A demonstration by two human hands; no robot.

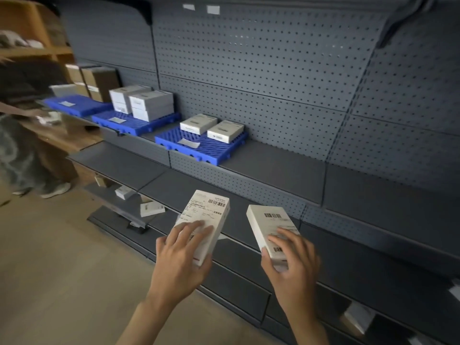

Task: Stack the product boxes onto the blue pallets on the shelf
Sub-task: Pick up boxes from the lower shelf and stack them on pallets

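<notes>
My left hand point(180, 255) grips a white barcoded product box point(207, 212) in front of the lower shelves. My right hand point(291, 260) grips a second white box point(268, 222) beside it. Above, on a grey shelf, lie three blue pallets. The nearest pallet point(199, 148) carries two white boxes point(211, 127) side by side at its back. The middle pallet point(134, 123) holds stacked white boxes point(142, 102). The far pallet point(74, 104) has only a label on it.
Grey pegboard shelving point(273, 66) fills the wall, with an empty shelf board point(273, 165) right of the nearest pallet. Loose white boxes point(149, 207) lie on the lowest shelves. Brown cartons point(97, 80) stand behind the far pallet. A person's legs point(37, 165) stand at the left.
</notes>
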